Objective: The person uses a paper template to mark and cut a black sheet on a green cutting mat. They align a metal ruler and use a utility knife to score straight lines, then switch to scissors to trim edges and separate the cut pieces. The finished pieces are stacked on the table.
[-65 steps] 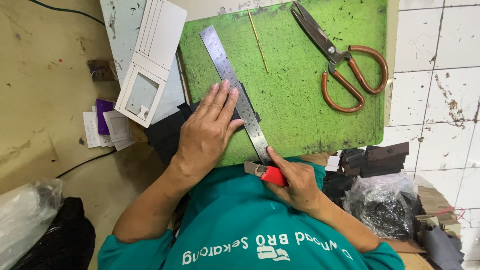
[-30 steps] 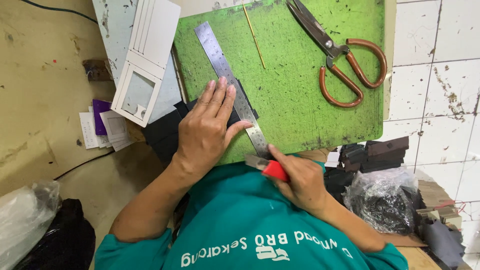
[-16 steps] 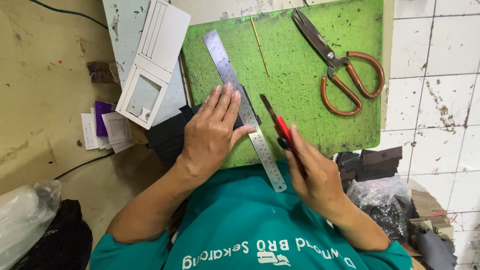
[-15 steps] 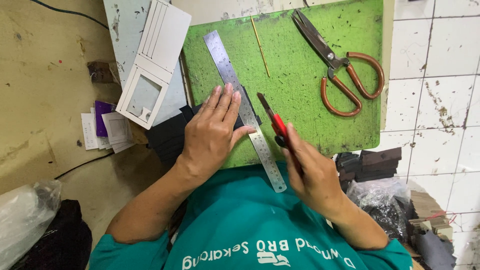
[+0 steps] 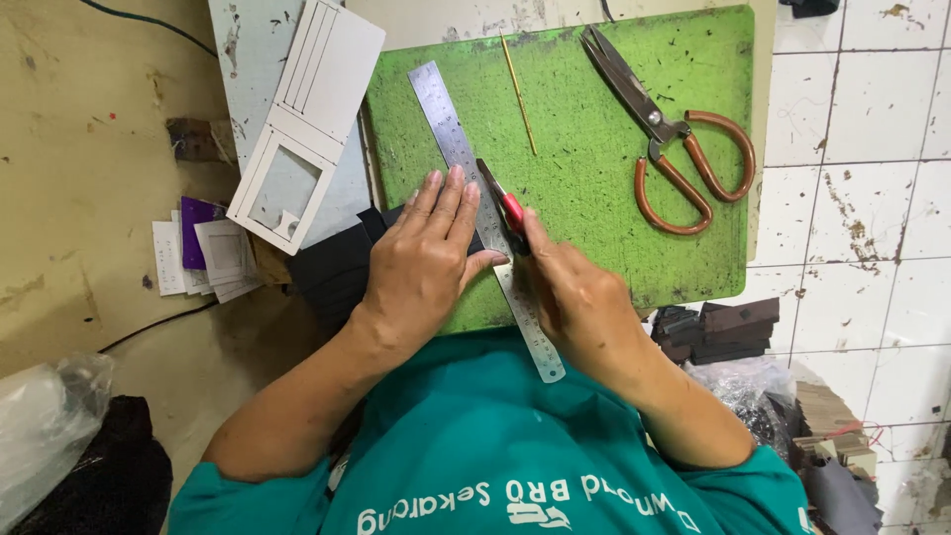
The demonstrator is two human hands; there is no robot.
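Left hand (image 5: pixel 426 263) lies flat, fingers spread and pressed down on a metal ruler (image 5: pixel 482 210) and on the dark sheet (image 5: pixel 337 267) beneath it. The hand clamps nothing between its fingers; its thumb rests against the ruler's right edge.

Right hand (image 5: pixel 580 302) has its grip pressed together around a red-handled knife (image 5: pixel 503 203). The blade tip sits against the right edge of the ruler, just beyond the left fingertips. Whether the tip actually touches the sheet cannot be told; the fingers hide that spot.

The ruler runs diagonally across a green cutting mat (image 5: pixel 594 198), its near end overhanging the mat's front edge above the teal shirt (image 5: pixel 495 456). The dark sheet sticks out from under the left palm past the mat's left edge.

On the mat, well apart from the hands: large scissors (image 5: pixel 674 129) with brown handles, blades shut, and a thin yellow stick (image 5: pixel 518 94) beside the ruler's far end.

Left of the mat lies a white card template (image 5: pixel 302 129) with a window cut in it, and small paper pieces (image 5: pixel 203 258) nearby. To the right, on the tiled floor (image 5: pixel 872 198), sits a stack of dark offcuts (image 5: pixel 718 327).
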